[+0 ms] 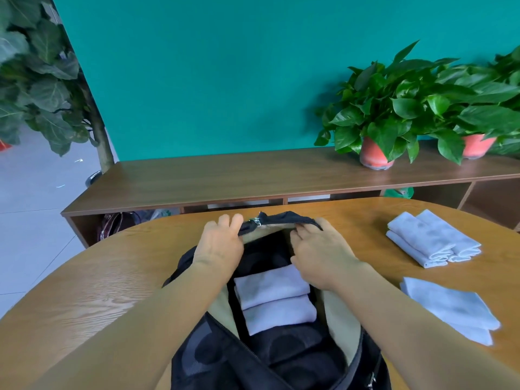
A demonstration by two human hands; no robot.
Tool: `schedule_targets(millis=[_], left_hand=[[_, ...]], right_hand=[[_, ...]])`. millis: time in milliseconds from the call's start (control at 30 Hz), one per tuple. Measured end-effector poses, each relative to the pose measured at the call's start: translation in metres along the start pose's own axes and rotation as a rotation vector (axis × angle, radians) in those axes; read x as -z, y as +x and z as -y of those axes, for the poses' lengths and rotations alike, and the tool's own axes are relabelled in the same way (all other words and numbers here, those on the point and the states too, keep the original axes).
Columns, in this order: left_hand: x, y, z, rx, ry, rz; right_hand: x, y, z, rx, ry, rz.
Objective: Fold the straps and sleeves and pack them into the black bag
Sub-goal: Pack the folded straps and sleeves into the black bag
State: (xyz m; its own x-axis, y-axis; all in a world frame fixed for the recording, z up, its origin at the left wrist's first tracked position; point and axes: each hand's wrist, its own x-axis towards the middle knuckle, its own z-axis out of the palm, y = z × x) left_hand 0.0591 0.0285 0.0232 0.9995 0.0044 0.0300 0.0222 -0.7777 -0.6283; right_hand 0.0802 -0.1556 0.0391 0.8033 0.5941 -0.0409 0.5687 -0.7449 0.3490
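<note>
Table (pixel 98 291), bag (pixel 295 358) rim in fingers (pixel 235 220)

Both arms fwd, L hand (pixel 221 243) & R hand (pixel 323 253) close together, fingers (pixel 305 230) curled, gripping.

Black bag (pixel 292 358), near end past bottom edge

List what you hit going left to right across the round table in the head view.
left hand → zipper pull → right hand → far stack of folded white pieces. Skipped: black bag, which spans both hands; nearer white pile, which overlaps the stack.
</note>
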Motion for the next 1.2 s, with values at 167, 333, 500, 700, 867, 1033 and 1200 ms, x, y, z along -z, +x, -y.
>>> schedule_targets(millis=[167,333,500,700,867,1033,1200], left_hand=[[0.004,0.009,-0.005,0.145,0.017,0.028],[-0.007,0.011,-0.004,0.067,0.063,0.009],[-0.011,0.01,-0.002,0.079,0.063,0.058],[-0.011,0.011,0.001,-0.005,-0.039,-0.089],[-0.008,0.003,0.019,-0.389,-0.069,-0.385],[-0.015,0.004,0.025,-0.342,0.103,-0.136],[-0.003,0.003,0.022,-0.333,0.104,-0.103]], right_hand=[[-0.006,-0.002,0.004,-0.051,0.062,-0.009],[-0.015,-0.004,0.005,-0.05,0.143,0.011],[-0.016,-0.001,0.01,0.0,0.225,0.021],[-0.015,0.0,0.013,0.018,0.32,0.059],[-0.01,-0.004,0.013,0.092,0.357,0.004],[-0.01,0.001,0.017,0.112,0.348,-0.024],[-0.014,-0.006,0.016,0.075,0.371,0.048]])
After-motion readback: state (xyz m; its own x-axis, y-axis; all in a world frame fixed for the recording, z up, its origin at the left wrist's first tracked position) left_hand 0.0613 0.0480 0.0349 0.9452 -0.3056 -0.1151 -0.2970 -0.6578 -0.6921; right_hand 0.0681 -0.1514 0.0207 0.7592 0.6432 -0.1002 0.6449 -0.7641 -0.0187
